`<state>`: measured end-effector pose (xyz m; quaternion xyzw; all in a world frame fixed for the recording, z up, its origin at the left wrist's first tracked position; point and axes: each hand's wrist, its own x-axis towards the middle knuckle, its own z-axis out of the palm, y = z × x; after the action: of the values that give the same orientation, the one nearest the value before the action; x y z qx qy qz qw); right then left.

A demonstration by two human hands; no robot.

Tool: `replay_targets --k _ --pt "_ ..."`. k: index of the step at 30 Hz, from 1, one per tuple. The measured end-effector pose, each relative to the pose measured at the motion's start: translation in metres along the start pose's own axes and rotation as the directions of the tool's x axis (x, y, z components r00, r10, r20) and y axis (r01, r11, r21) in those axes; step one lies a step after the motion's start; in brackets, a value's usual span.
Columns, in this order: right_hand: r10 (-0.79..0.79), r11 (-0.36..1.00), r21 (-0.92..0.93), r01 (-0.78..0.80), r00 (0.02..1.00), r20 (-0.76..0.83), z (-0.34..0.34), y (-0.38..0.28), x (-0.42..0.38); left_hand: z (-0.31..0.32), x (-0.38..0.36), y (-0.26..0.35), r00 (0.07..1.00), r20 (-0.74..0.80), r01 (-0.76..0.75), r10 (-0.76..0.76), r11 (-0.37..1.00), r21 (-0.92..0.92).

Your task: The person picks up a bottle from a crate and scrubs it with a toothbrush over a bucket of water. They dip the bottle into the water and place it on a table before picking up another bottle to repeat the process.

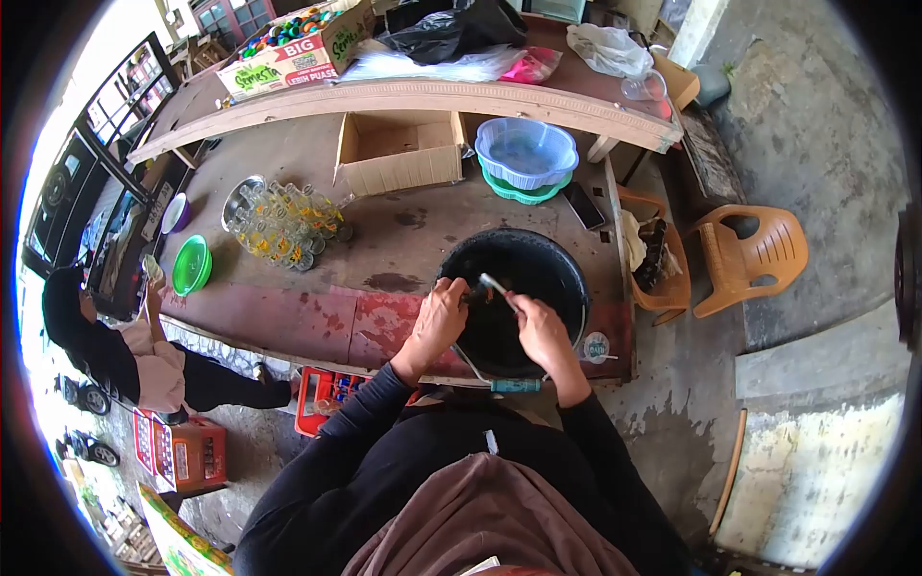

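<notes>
Over the black bucket, which holds dark water, both of my hands are raised near the rim. My right hand is closed round the handle of a small brush with a whitish head, pointing toward the left hand. My left hand is curled at the bucket's left side, and its fingers hide most of whatever they grip. A bucket handle with a teal grip hangs at the near side. Right of the bucket stands a clear cup with printing on it.
Left on the table are many clear glasses, a green bowl and a cardboard box. Blue basin and phone sit behind the bucket. A co-worker stands left; orange chairs right.
</notes>
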<state>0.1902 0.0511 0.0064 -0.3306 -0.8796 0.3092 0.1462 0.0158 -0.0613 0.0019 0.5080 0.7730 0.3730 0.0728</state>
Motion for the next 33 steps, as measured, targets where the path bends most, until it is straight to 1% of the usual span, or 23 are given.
replay_targets --k 3,5,6,7,8,9,10,11,12,13,15,16,17,18,19,21,23,24,25,27,29,30,33 --pt "-0.174 0.980 0.094 0.173 0.985 0.004 0.004 -0.008 -0.009 0.006 0.001 -0.003 0.999 -0.031 0.033 -0.034 0.999 -0.008" --pt "-0.110 0.994 -0.028 0.110 0.994 -0.014 -0.006 -0.016 -0.012 0.008 -0.001 -0.003 0.999 -0.011 0.037 -0.037 0.999 -0.033" --pt "-0.047 0.992 -0.117 0.044 0.999 -0.021 -0.004 -0.004 -0.011 0.007 -0.001 -0.005 1.000 0.029 0.009 -0.008 1.000 -0.025" --pt "0.018 0.978 -0.205 -0.025 0.999 -0.039 -0.004 0.003 -0.011 0.009 -0.004 -0.010 1.000 -0.011 0.029 -0.030 0.999 -0.027" --pt "0.030 0.970 -0.242 -0.039 0.999 -0.040 -0.005 0.010 -0.012 0.015 -0.006 -0.015 1.000 0.019 -0.015 0.015 1.000 -0.003" --pt "-0.001 0.966 -0.258 -0.007 1.000 -0.029 -0.011 0.005 -0.012 0.020 -0.007 -0.017 0.996 0.057 -0.065 0.064 0.998 0.019" --pt "-0.072 0.981 -0.181 0.064 0.997 -0.037 -0.015 -0.004 -0.017 0.018 -0.009 -0.014 0.992 0.100 -0.084 0.078 0.995 0.057" --pt "-0.134 0.987 -0.100 0.128 0.990 -0.051 -0.016 -0.009 -0.022 0.019 -0.007 -0.012 0.993 0.086 -0.079 0.075 0.996 0.051" --pt "-0.204 0.979 -0.028 0.202 0.976 -0.082 -0.011 -0.010 -0.024 0.020 -0.006 -0.010 0.991 0.117 -0.078 0.069 0.994 0.077" --pt "-0.185 0.983 -0.013 0.185 0.981 -0.052 -0.009 -0.010 -0.028 0.022 -0.008 -0.008 0.986 0.156 -0.076 0.060 0.992 0.101" --pt "-0.058 0.985 -0.161 0.054 0.998 -0.025 -0.007 -0.009 -0.033 0.023 -0.011 -0.005 0.987 0.156 -0.057 0.039 0.992 0.110" --pt "-0.055 0.985 -0.163 0.051 0.998 -0.022 -0.006 -0.008 -0.034 0.021 -0.011 -0.005 0.989 0.145 -0.046 0.026 0.990 0.133" --pt "-0.006 0.984 -0.176 -0.005 0.998 -0.060 -0.007 -0.005 -0.033 0.020 -0.011 -0.004 0.990 0.140 -0.046 0.027 0.990 0.131" --pt "0.038 0.980 -0.188 -0.057 0.994 -0.101 -0.009 -0.006 -0.031 0.020 -0.012 -0.002 0.994 0.108 -0.010 -0.001 0.995 0.101" --pt "0.026 0.980 -0.194 -0.046 0.994 -0.102 -0.011 -0.007 -0.030 0.020 -0.013 0.000 0.997 0.076 0.025 -0.030 0.997 0.069" --pt "0.059 0.998 0.032 -0.059 0.998 -0.011 -0.010 -0.014 -0.032 0.022 -0.013 -0.002 0.999 0.045 0.020 -0.023 0.998 0.062" --pt "0.011 1.000 0.017 -0.010 0.999 -0.036 -0.003 -0.016 -0.033 0.019 -0.011 -0.001 1.000 0.025 -0.013 0.012 0.999 0.031" --pt "0.060 0.998 0.003 -0.060 0.996 -0.071 -0.001 -0.018 -0.033 0.019 -0.013 -0.002 0.999 -0.023 -0.041 0.041 0.999 0.005" --pt "0.113 0.993 -0.010 -0.115 0.988 -0.102 0.001 -0.019 -0.035 0.021 -0.014 -0.003 0.999 -0.024 -0.036 0.036 0.999 0.007" --pt "0.169 0.980 -0.081 -0.183 0.974 -0.151 0.004 -0.017 -0.032 0.022 -0.014 -0.004 0.991 -0.105 -0.092 0.088 0.995 -0.035" --pt "0.127 0.989 -0.056 -0.136 0.983 -0.132 0.002 -0.018 -0.031 0.022 -0.013 -0.006 0.992 -0.098 -0.085 0.080 0.995 -0.048" --pt "0.104 0.994 -0.004 -0.106 0.987 -0.126 0.002 -0.020 -0.031 0.022 -0.013 -0.006 0.992 -0.100 -0.084 0.077 0.995 -0.059" --pt "0.095 0.995 0.035 -0.090 0.984 -0.151 0.006 -0.020 -0.034 0.024 -0.012 -0.010 0.993 -0.097 -0.083 0.074 0.992 -0.093"
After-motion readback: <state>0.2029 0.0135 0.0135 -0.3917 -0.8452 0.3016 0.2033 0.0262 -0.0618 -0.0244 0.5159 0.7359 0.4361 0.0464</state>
